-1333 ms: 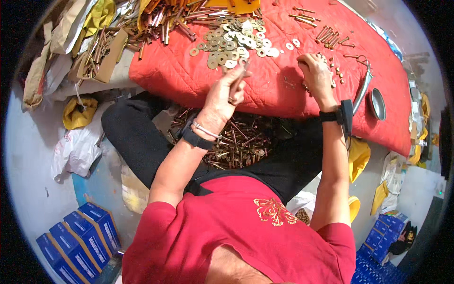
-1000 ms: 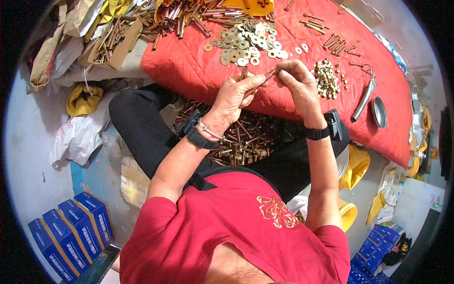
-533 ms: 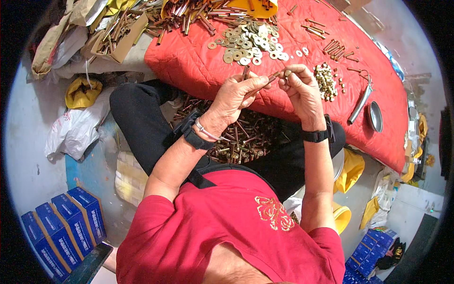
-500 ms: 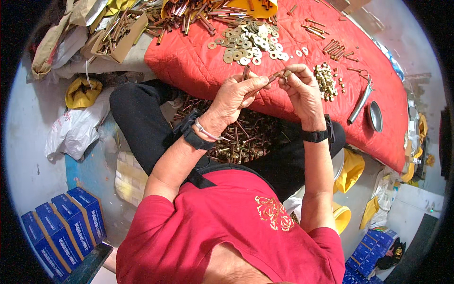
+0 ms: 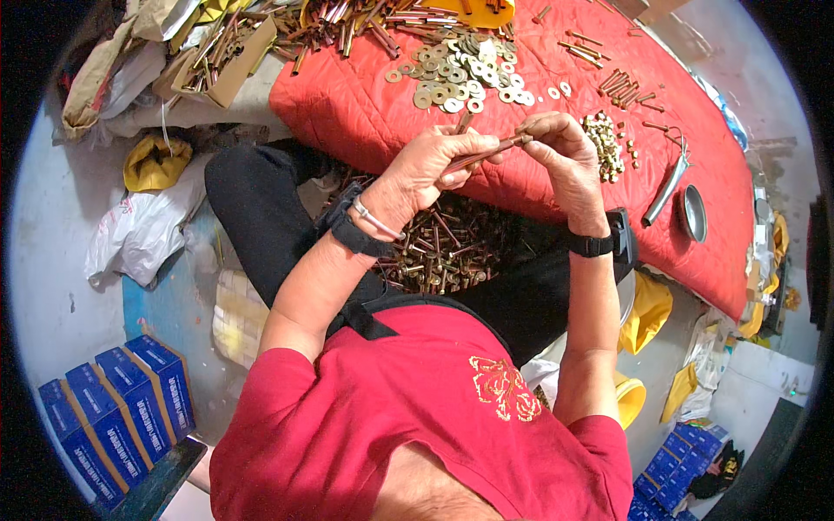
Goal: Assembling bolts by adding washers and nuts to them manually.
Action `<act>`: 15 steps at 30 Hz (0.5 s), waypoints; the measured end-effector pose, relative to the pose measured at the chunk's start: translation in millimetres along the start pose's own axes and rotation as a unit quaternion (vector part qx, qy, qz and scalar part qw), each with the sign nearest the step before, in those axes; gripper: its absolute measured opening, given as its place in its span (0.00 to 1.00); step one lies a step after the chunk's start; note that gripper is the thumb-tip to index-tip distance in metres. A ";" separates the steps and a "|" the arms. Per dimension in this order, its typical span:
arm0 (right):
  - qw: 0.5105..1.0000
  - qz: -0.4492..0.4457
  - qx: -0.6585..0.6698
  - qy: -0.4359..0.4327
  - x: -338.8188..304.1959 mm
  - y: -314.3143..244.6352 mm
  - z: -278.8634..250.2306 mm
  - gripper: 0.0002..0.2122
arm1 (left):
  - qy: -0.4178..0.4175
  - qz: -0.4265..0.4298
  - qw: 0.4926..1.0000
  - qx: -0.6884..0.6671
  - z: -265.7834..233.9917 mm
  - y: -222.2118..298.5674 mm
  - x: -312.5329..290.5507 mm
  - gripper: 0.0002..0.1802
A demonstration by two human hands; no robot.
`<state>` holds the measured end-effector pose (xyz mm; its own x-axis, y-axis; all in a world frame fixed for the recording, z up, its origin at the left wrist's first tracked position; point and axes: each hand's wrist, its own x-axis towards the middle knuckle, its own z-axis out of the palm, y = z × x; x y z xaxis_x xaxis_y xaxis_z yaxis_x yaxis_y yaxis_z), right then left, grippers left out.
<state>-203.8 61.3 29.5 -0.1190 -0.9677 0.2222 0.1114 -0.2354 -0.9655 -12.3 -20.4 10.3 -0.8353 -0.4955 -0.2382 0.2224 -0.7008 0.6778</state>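
Observation:
Copper-coloured metal bolts (image 5: 483, 156) are gripped in my left hand (image 5: 432, 162). One points right with its end in front of my right fingers; another copper-coloured tube-like piece (image 5: 465, 122) sticks up behind my left thumb. My right hand (image 5: 563, 149) is closed, thumb and fingers pinching at the bolt's right end. Whether a small nut sits between those fingertips is too small to tell. Both hands are above the near edge of the red quilted cloth (image 5: 521, 193). Beneath them, between my legs, lies a heap of bolts with sleeves and washers (image 5: 439, 256).
Flat washers (image 5: 460, 74) lie piled on the cloth, with small brass-coloured nuts (image 5: 601, 143) to their right. Copper tubes (image 5: 365, 17) are heaped at the back. A metal tool (image 5: 667, 191) and a round dish (image 5: 693, 214) lie at right. Blue boxes (image 5: 113, 421) stand lower left.
My right fingertips have shifted onto the end of the bolt in my left hand. The piece sticking up from my left hand now leans to the right.

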 end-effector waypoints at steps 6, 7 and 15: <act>0.975 -0.122 -0.181 -0.047 3.8 -14.6 3.2 0.07 | -0.078 -0.173 0.975 -0.111 -13.0 10.0 9.7 0.15; 0.975 -0.121 -0.181 -0.048 3.9 -14.5 3.5 0.07 | -0.099 -0.179 0.971 -0.125 -13.7 10.3 10.0 0.15; 0.992 0.068 -0.102 0.008 -5.0 -12.3 1.4 0.06 | 0.033 0.010 0.997 0.072 6.9 6.2 2.9 0.12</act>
<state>-203.3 68.9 40.5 -0.1330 -0.9873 0.0865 -0.0746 -0.0771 -0.9942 -16.8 -22.7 18.6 -0.7954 -0.5450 -0.2651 0.1611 -0.6118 0.7745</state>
